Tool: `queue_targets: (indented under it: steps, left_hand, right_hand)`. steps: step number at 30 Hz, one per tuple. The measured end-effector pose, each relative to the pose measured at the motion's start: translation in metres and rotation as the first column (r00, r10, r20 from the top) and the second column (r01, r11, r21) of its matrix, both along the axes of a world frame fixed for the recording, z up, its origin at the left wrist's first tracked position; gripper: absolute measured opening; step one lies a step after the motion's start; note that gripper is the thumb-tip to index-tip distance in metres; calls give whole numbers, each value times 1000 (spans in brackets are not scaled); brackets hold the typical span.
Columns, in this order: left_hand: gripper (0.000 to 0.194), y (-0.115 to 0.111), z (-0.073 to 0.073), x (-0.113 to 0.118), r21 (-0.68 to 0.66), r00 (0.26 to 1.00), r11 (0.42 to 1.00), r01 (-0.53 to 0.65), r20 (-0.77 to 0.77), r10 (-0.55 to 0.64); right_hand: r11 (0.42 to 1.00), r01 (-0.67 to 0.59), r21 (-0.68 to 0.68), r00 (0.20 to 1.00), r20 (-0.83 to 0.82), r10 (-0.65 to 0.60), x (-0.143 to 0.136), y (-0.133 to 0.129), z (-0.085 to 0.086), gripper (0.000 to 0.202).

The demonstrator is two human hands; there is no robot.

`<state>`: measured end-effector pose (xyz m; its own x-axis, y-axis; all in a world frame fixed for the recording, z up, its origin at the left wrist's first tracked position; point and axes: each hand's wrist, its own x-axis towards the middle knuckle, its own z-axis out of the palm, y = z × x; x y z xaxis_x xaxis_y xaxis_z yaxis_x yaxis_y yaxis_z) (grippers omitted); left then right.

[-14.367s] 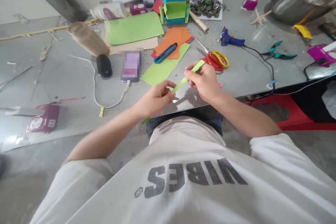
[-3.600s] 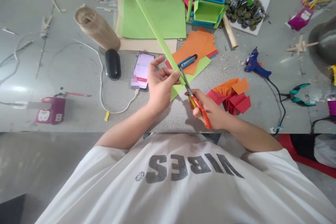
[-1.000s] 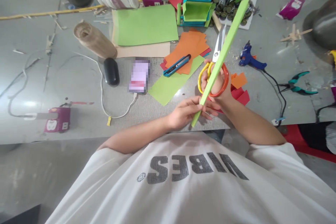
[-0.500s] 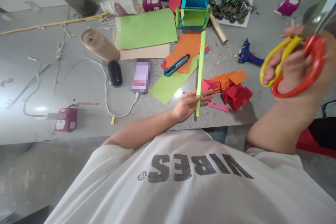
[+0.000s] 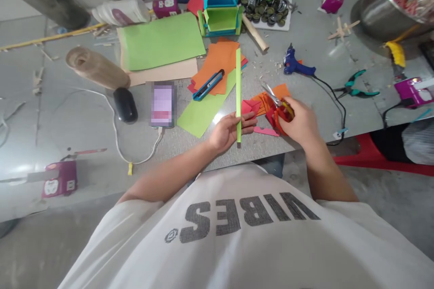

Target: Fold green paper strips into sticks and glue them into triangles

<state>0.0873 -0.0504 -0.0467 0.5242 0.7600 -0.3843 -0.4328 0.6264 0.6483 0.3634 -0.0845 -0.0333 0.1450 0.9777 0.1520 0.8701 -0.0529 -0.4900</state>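
Note:
My left hand pinches a long, narrow light-green paper strip near its lower end, with the other fingers stretched out behind it. The strip points away from me over the table. Scissors with red and yellow handles are in my right hand, their blades pointing up and left, a little apart. Beneath the scissors lie folded orange paper pieces and red ones, partly covered. A pink strip rests between my hands. Beyond my left hand, a blue box cutter lies on orange paper sheets.
A blue glue gun, pliers and a metal pot are on the right. At the back stand a blue and green paper box and bottle caps. A phone with its cable and a black mouse lie left.
My right hand has come down and left with the scissors, from the upper right to above the folded paper. My left hand still holds the green strip. The view has shifted right.

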Motion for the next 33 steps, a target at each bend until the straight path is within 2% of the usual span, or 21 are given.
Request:
queue_targets:
  steps: [3, 6, 9, 10, 12, 14, 16, 18, 21, 23, 27, 29, 31, 33]
  left_hand:
    - [9, 1, 4, -2, -3, 998, 1000, -2, -66, 2]
    - [16, 1, 8, -6, 112, 963, 992, -52, -259, 80]
    - [26, 4, 13, -10, 378, 811, 923, -65, -519, 270]
    - [28, 6, 16, -11, 452, 747, 892, -13, -589, 309]
    - [27, 10, 21, -11, 505, 627, 843, 188, -722, 292]
    - [23, 14, 27, -10, 461, 494, 786, 412, -838, 232]
    - [20, 17, 31, -6, 410, 359, 709, 574, -904, 232]
    - [20, 19, 35, 0, 371, 264, 648, 665, -929, 260]
    - [24, 25, 37, 9, 311, 180, 615, 725, -947, 267]
    - [24, 29, 36, 13, 313, 178, 629, 712, -946, 270]
    - [24, 34, 27, 15, 389, 252, 678, 624, -921, 297]
    - [26, 35, 23, 14, 468, 355, 700, 539, -880, 315]
    - [31, 36, 20, 15, 554, 495, 711, 433, -805, 326]
    - [41, 39, 21, 17, 584, 584, 715, 384, -754, 302]
  right_hand:
    - [996, -36, -80, 997, 62, 41, -1, 0, 4, 68]
    - [989, -49, -139, 993, 101, 64, -2, -1, 9, 75]
    - [985, -37, -168, 991, 117, 57, -3, -1, 13, 76]
    - [983, -34, -179, 991, 120, 56, -3, 0, 14, 75]
    - [978, -27, -205, 991, 126, 54, -3, 1, 15, 72]
    - [974, -25, -224, 990, 128, 54, -4, 4, 17, 66]
    - [974, -24, -227, 991, 123, 53, -5, 6, 18, 58]
    - [976, -24, -216, 992, 113, 49, -7, 8, 18, 52]
    - [980, -15, -197, 995, 96, 34, -10, 11, 17, 49]
    - [981, -19, -193, 995, 90, 37, -11, 12, 16, 46]
    - [984, -38, -175, 994, 90, 54, -10, 16, 13, 44]
    - [986, -55, -160, 994, 84, 70, -10, 18, 10, 41]
    - [988, -65, -139, 993, 83, 78, -11, 19, 7, 39]
    - [992, -52, -113, 994, 89, 62, -13, 20, 3, 41]
